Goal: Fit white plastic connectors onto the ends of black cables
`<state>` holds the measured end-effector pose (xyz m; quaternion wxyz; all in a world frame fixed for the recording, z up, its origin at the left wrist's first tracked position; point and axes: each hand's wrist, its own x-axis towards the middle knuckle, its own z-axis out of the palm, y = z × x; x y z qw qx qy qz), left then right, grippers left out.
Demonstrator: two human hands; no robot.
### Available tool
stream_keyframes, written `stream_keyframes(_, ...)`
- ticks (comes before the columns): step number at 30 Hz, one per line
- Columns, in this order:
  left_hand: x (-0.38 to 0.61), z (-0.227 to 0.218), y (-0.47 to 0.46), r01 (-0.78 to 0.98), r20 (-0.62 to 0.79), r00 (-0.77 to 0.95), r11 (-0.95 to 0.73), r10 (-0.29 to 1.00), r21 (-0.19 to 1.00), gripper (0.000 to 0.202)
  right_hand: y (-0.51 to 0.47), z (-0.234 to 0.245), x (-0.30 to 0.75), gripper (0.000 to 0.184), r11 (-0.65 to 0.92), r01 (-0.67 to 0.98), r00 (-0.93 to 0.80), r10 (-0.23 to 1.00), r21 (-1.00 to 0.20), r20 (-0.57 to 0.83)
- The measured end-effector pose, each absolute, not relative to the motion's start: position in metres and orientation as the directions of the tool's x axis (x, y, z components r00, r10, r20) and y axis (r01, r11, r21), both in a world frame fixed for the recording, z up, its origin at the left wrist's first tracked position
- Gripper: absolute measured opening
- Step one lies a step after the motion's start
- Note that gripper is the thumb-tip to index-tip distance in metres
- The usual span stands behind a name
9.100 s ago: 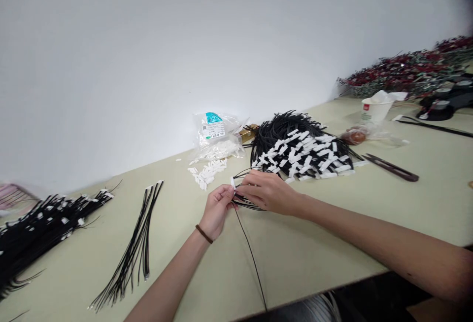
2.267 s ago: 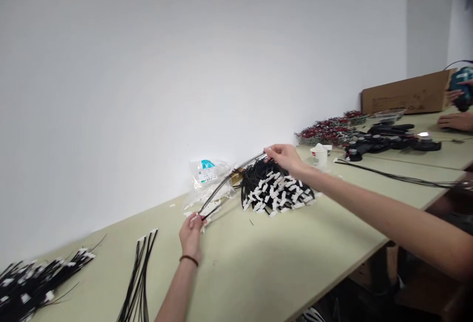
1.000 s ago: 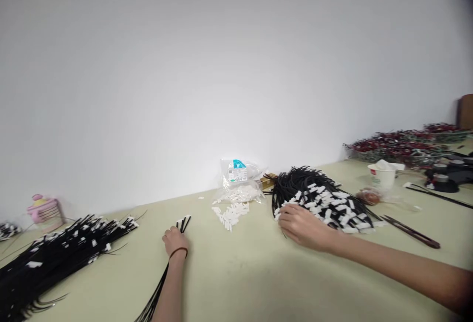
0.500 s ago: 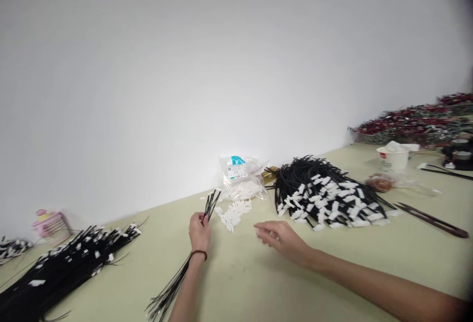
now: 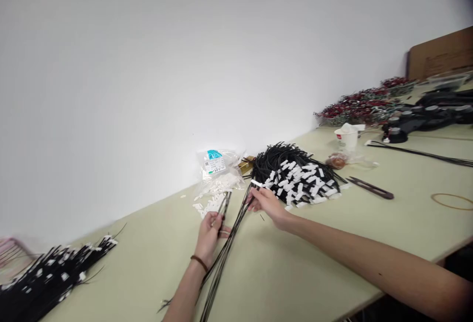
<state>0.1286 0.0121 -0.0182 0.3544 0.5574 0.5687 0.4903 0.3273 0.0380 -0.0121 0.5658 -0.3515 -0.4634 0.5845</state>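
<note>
My left hand (image 5: 211, 233), with a dark band at the wrist, pinches a few thin black wires (image 5: 226, 202) whose tips point up. To its right, my right hand (image 5: 266, 207) grips a longer bundle of black wires (image 5: 226, 253) just below a white connector (image 5: 256, 183) on its top end. This bundle hangs down past my left hand to the lower edge of the view. Behind my left hand lie loose white connectors (image 5: 207, 205). Just beyond my right hand is a large heap of black wires with white connectors (image 5: 295, 179).
A clear plastic bag (image 5: 218, 169) stands by the wall. Tweezers (image 5: 370, 188), a paper cup (image 5: 346, 139) and a yellow ring (image 5: 453, 201) lie to the right. More black wires (image 5: 48, 277) are at left, red-and-grey wire bundles (image 5: 362, 106) at the back right.
The view has turned rightward. My right hand has come up beside the left and now holds a connector-ended wire bundle. My left hand still holds wires.
</note>
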Motion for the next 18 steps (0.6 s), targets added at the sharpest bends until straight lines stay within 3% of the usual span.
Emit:
stream_keyframes(2, 0.097, -0.009, 0.02, 0.615, 0.271, -0.364, 0.012, 0.891, 0.788, 0.023, 0.041, -0.006, 0.333, 0.028, 0.08, -0.359, -0.096, 0.988, -0.93, 0.122)
stream_keyframes(5, 0.045, 0.001, 0.025, 0.72, 0.385, -0.51, 0.138, 0.769, 0.68, 0.021, 0.045, 0.001, 0.342, 0.027, 0.072, -0.374, -0.112, 0.986, -0.925, 0.122)
stream_keyframes(8, 0.016, -0.002, 0.024, 0.786, 0.411, -0.517, 0.227, 0.751, 0.576, 0.022, 0.044, 0.004, 0.346, 0.025, 0.019, -0.321, -0.216, 0.972, -0.947, 0.093)
stream_keyframes(10, 0.015, -0.011, 0.025, 0.833, 0.42, -0.46, 0.217, 0.782, 0.509, 0.024, 0.042, 0.001, 0.345, 0.023, -0.028, -0.23, -0.322, 0.945, -0.973, 0.049)
stream_keyframes(13, 0.036, -0.025, 0.029, 0.911, 0.46, -0.261, 0.058, 0.848, 0.409, 0.029, 0.036, -0.009, 0.339, 0.024, -0.047, -0.046, -0.453, 0.891, -0.998, -0.021)
stream_keyframes(18, 0.078, -0.041, 0.037, 0.908, 0.499, 0.142, -0.313, 0.855, 0.28, 0.027, 0.031, -0.03, 0.325, 0.015, 0.139, 0.209, -0.515, 0.857, -0.968, 0.012)
